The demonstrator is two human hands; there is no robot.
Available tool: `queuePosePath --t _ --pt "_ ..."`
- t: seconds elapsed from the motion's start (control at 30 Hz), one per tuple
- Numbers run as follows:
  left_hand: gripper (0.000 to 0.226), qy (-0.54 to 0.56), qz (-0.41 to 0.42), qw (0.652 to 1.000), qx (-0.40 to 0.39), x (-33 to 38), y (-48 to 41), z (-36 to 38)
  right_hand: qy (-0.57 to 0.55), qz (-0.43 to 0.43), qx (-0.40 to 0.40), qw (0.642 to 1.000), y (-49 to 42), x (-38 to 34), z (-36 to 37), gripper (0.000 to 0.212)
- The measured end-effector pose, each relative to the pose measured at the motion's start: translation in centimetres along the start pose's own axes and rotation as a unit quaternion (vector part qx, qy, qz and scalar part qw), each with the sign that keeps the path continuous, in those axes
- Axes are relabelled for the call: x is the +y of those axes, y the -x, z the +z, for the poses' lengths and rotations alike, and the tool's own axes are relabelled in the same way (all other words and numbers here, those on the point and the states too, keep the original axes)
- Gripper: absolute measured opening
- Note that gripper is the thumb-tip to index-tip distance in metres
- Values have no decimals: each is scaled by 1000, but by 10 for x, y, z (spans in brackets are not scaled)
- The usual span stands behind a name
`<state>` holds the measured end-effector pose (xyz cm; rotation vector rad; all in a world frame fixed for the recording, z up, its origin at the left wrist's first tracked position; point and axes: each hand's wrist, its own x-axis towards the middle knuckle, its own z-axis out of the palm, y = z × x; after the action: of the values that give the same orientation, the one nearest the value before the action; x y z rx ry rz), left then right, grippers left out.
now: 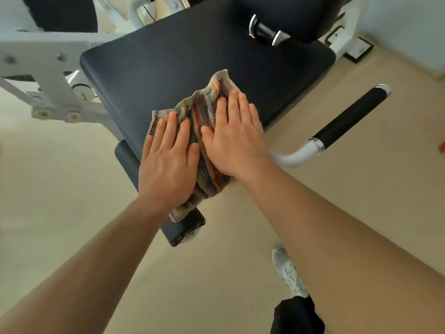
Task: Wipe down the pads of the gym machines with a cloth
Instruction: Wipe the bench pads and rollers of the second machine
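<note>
A striped, multicoloured cloth lies bunched on the near corner of a dark padded seat of a white gym machine. My left hand presses flat on the cloth's near left part, fingers spread. My right hand presses flat on its right part, next to the left hand. The cloth's lower end hangs over the seat edge onto a dark roller pad below. A second dark back pad rises at the far end of the seat.
A black-gripped handle on a white tube juts out right of the seat. White machine frame stands to the left. Another black grip sits by the back pad. My white shoe rests on the beige floor below.
</note>
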<state>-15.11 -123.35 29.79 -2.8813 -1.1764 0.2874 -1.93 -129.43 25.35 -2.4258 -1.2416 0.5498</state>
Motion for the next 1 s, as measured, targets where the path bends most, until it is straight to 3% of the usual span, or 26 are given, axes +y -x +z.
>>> queuePosePath --t 0.17,0.27,0.4,0.53,0.73,0.83,1.0 --pt "55 107 19 990 89 -2 37 14 -9 -9 45 999 39 -12 12 68" --pt "48 224 13 963 152 -5 50 25 -34 -5 61 998 60 -22 19 65" --pt "51 397 -72 897 181 7 63 38 -55 -5 74 996 86 -39 27 61" --pt "61 523 -143 808 230 18 72 43 -49 -30 67 996 97 -49 29 58" --pt "72 683 -214 669 199 -5 49 57 -4 -130 40 991 80 -80 23 56" --pt "66 714 -195 647 182 -18 38 64 31 -146 3 989 59 -91 21 59" --pt "59 743 -170 608 223 -45 2 73 70 -129 -32 989 2 -116 26 68"
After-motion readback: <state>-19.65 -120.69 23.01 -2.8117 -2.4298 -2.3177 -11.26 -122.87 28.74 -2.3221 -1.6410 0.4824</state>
